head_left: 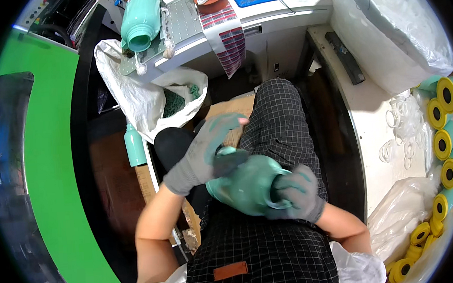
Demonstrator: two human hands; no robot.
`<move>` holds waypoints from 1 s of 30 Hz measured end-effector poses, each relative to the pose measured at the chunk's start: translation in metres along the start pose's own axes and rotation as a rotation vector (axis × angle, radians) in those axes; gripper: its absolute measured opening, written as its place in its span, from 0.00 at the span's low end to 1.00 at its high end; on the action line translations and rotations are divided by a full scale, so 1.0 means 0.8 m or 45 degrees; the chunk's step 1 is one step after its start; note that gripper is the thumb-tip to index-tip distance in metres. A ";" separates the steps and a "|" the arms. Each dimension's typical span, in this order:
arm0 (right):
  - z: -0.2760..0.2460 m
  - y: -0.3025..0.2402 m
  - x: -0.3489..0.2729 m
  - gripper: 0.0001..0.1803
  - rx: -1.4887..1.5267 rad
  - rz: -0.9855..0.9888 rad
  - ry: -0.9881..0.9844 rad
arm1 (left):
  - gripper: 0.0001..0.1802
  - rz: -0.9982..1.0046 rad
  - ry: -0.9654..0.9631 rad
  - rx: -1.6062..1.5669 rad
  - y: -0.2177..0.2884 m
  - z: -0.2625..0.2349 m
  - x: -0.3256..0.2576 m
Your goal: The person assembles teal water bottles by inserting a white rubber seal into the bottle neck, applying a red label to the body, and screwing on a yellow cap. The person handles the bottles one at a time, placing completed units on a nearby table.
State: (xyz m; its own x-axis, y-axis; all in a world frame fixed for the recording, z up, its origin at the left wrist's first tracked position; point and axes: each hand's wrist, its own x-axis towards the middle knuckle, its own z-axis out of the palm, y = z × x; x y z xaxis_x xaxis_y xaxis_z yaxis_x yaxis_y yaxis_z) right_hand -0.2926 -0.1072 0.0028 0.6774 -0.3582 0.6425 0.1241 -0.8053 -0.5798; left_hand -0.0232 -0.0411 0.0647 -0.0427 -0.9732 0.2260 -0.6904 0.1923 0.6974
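A translucent teal plastic bottle (247,184) lies tilted above my lap, blurred by motion, its wide mouth toward the right. My right hand (297,194), in a grey glove with teal patches, grips it at the mouth; some fingers seem to be inside the opening. My left hand (206,148), gloved alike, is over the bottle's other end with its fingers stretched out; one bare fingertip shows. A dark blurred shape (230,163) lies between that hand and the bottle; I cannot tell whether it is the thumb or a separate thing.
Ahead, a white sack (130,95) holds green scraps. Another teal bottle (140,22) lies on the perforated metal table (180,22), and one (134,146) stands at the left. On the right, a white worktop (374,148) bears clear rings (392,118), a large plastic bag (386,33) and yellow-ended rolls (450,173).
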 end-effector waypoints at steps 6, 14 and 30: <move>-0.063 -0.033 -0.062 0.49 0.481 1.292 -0.152 | 0.24 -0.003 0.158 0.046 0.012 0.088 -0.040; -0.082 -0.001 -0.066 0.54 0.778 1.356 0.487 | 0.23 -0.637 0.615 -0.608 -0.126 0.040 0.109; -0.025 0.038 -0.079 0.66 -0.055 0.933 0.504 | 0.20 -0.410 1.041 -0.136 -0.224 0.055 0.144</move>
State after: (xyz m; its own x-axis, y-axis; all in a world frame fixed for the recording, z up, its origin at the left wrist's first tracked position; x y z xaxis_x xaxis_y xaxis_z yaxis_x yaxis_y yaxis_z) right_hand -0.3465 -0.1184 -0.0452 0.2701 -0.9315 0.2435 -0.2825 -0.3184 -0.9049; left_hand 0.0639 -0.1935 -0.0643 0.6997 -0.5955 0.3947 -0.5070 -0.0246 0.8616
